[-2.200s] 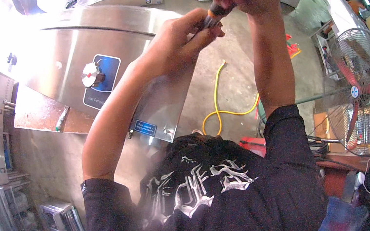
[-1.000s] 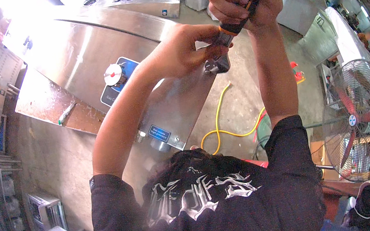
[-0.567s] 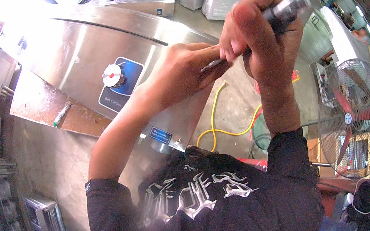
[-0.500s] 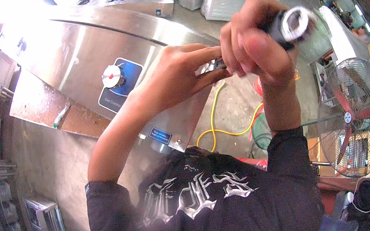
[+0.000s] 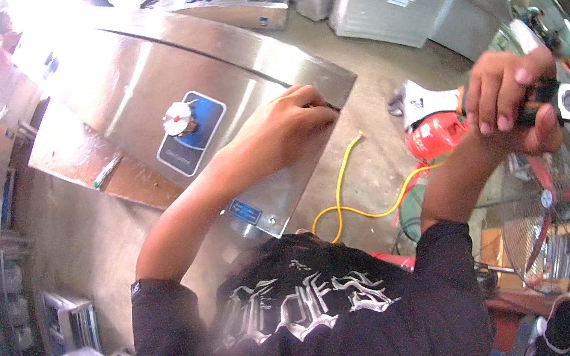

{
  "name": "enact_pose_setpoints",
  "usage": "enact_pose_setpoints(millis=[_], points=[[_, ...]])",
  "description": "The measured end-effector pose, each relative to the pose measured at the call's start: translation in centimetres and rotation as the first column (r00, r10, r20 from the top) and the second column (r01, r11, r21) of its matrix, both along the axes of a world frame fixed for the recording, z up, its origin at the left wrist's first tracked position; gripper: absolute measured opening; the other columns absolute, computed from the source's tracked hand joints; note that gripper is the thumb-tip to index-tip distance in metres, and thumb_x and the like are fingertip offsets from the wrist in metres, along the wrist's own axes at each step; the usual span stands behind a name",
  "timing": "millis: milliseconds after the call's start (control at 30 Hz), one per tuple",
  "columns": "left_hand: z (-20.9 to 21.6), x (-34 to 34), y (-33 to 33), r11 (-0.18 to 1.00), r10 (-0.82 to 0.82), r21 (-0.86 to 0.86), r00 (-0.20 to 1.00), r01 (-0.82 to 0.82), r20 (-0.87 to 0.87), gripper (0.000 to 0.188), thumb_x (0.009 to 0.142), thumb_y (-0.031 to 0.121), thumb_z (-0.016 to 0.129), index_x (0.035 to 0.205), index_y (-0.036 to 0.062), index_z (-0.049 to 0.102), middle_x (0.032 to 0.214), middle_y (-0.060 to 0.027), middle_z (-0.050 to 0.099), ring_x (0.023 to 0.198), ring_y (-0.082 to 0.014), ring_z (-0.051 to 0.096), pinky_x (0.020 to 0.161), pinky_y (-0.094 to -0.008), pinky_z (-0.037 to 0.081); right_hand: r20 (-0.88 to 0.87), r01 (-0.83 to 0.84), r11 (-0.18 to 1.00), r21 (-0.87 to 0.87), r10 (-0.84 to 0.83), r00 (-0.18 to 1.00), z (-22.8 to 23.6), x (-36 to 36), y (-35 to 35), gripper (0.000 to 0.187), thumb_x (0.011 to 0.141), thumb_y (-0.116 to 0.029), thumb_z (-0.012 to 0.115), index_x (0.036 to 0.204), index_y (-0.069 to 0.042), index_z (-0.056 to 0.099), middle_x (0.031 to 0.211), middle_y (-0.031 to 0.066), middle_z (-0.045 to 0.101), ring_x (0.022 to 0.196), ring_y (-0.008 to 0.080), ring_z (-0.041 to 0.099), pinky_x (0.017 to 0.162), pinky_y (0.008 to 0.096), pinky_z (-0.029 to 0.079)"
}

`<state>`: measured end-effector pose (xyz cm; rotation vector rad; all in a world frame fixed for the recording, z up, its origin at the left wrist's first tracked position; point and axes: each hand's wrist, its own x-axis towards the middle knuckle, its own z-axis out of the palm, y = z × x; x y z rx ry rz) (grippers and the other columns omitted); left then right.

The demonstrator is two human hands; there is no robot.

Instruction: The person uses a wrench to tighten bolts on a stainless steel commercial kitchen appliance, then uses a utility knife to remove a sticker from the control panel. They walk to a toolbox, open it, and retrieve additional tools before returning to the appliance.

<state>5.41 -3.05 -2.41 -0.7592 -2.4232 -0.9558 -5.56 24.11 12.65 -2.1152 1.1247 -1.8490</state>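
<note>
In the head view, the left hand point(image 5: 300, 123) lies over the right edge of the steel appliance point(image 5: 130, 79), between its far and near right corners; its fingers are bent and drawn together, and I cannot tell whether they pinch anything; the right hand point(image 5: 506, 93) is wrapped around a dark tool point(image 5: 545, 96) with an orange band and a pale ring at one end; this tool is held in the air beyond the appliance's right edge, well apart from it; a round silver knob point(image 5: 178, 118) sits on a blue-and-grey label point(image 5: 192, 135) left of the left hand; a smaller blue label point(image 5: 245, 211) is by the near right corner; a yellow hose point(image 5: 341, 202) loops on the floor point(image 5: 363, 99).
</note>
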Motion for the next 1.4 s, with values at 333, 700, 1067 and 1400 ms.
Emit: enact_pose_setpoints(millis=[333,700,1067,1400], points=[[-0.1,-0.5,0.3,0.957,0.043,-0.283,0.997,-0.060,-0.067,0.016,0.093,0.015,0.065,0.103,0.0035,0.061,0.103,-0.0130,0.057,0.099,-0.0318,0.060,0.089,-0.0431,0.052,0.236,0.075,0.993,-0.086,-0.053,0.970,-5.0,-1.1,4.3,0.038,0.099,-0.030,0.062,0.112,0.002,0.045,0.058,0.0011,0.054,0.044,0.0148,0.055,0.043,0.0325,0.052],[-0.1,2.5,3.5,0.921,0.385,0.053,0.922,-0.386,0.034,0.020,0.092,0.007,0.069,0.111,0.0007,0.070,0.109,-0.0155,0.066,0.097,-0.0316,0.067,0.087,-0.0393,0.055,0.313,0.130,0.895,-0.427,0.011,0.950,-6.4,0.1,4.4,0.043,0.095,-0.028,0.059,0.123,0.003,0.048,0.070,0.0046,0.050,0.050,0.0171,0.050,0.047,0.0343,0.048],[0.4,3.4,4.5,0.855,0.494,0.114,0.861,-0.506,0.119,0.033,0.092,0.000,0.061,0.124,0.0042,0.070,0.118,-0.0149,0.066,0.105,-0.0278,0.068,0.091,-0.0375,0.055,0.298,0.260,0.684,-0.681,-0.065,0.952,-12.8,3.3,-1.4,0.046,0.090,-0.034,0.066,0.117,-0.001,0.048,0.071,0.0040,0.051,0.054,0.0164,0.055,0.047,0.0321,0.049],[0.2,3.4,4.6,0.858,0.509,0.001,0.852,-0.513,0.125,0.033,0.089,-0.001,0.064,0.121,0.0032,0.071,0.118,-0.0145,0.063,0.110,-0.0308,0.063,0.094,-0.0404,0.053,0.426,0.499,0.406,-0.766,-0.261,0.866,-18.9,8.1,-3.0,0.048,0.096,-0.038,0.071,0.113,-0.002,0.044,0.071,0.0064,0.057,0.049,0.0199,0.059,0.041,0.0360,0.055]])
